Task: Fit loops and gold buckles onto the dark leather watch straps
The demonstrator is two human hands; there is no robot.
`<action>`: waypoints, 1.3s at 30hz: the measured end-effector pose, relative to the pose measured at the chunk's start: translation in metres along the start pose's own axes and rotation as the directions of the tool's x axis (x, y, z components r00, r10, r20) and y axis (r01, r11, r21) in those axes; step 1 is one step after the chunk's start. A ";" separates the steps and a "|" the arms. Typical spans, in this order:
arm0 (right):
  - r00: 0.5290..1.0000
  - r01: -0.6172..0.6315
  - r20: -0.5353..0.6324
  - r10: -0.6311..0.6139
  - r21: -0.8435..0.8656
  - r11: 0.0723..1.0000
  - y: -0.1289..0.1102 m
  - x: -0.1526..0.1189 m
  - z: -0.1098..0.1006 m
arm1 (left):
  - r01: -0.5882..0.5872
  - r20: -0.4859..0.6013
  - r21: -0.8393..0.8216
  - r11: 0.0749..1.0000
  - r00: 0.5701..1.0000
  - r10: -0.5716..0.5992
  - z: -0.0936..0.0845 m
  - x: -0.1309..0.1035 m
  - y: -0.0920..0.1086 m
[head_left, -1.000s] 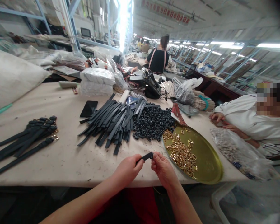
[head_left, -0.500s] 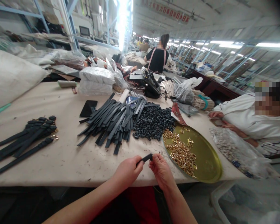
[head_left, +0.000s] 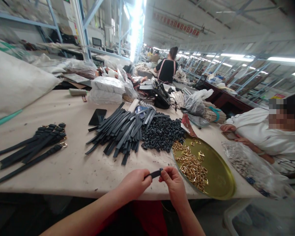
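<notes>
Near the table's front edge, my left hand (head_left: 135, 183) is closed around a dark strap (head_left: 154, 173), whose end sticks out to the right. The fingers of my right hand (head_left: 172, 179) pinch that end, where a small dark loop seems to sit. Beyond my hands lie a pile of dark straps (head_left: 120, 129) and a heap of small black loops (head_left: 162, 132). Gold buckles (head_left: 193, 168) fill the left part of a round gold tray (head_left: 218, 170) at the right. Several straps with buckles (head_left: 43, 141) rest at the left.
A black phone (head_left: 97, 117) lies behind the straps. Wrapped packs (head_left: 107, 90) and a black bag (head_left: 159, 96) stand farther back. At the right, a person in white (head_left: 250, 121) sits beside a clear plastic bag (head_left: 255, 170). A white sack (head_left: 17, 82) bulges at the left.
The view has shifted slightly, so the table's contents appear a little lower. Both hands remain on the strap, and its visible part now lies flatter between them.
</notes>
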State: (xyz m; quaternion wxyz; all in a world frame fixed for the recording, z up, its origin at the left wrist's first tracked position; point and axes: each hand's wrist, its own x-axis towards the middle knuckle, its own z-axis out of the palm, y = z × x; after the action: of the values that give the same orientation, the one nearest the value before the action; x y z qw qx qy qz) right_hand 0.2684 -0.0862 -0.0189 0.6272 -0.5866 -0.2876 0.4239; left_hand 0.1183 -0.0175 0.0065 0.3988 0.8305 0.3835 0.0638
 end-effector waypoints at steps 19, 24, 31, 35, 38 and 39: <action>0.984 -0.162 0.094 0.150 0.142 0.977 0.012 0.014 -0.012 | 0.097 0.322 -0.370 0.924 0.946 0.029 -0.009 0.003 0.010; 0.985 -0.132 0.122 0.120 0.096 0.987 0.017 0.015 0.001 | 0.112 0.157 -0.494 0.862 0.987 -0.039 0.011 0.020 0.001; 0.979 -0.119 0.158 0.130 -0.076 0.990 0.011 0.027 -0.006 | 0.070 0.065 -0.448 0.891 0.997 -0.045 0.032 0.049 -0.005; 0.975 -0.148 0.156 0.156 -0.058 0.987 0.011 0.037 -0.014 | 0.085 0.129 -0.442 0.893 0.991 -0.031 0.034 0.064 -0.003; 0.979 -0.165 0.120 0.164 -0.001 0.986 0.015 0.041 -0.016 | 0.095 0.117 -0.466 0.880 0.992 -0.045 0.032 0.068 0.001; 0.981 -0.172 0.102 0.168 0.036 0.984 0.015 0.042 -0.017 | 0.105 0.126 -0.477 0.873 0.991 -0.050 0.030 0.067 0.003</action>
State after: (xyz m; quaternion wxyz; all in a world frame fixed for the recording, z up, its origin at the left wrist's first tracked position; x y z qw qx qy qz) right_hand 0.2996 -0.0590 -0.0422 0.5868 -0.5733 -0.2574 0.5106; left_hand 0.1791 0.0096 -0.0249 0.6158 0.6910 0.3662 0.0956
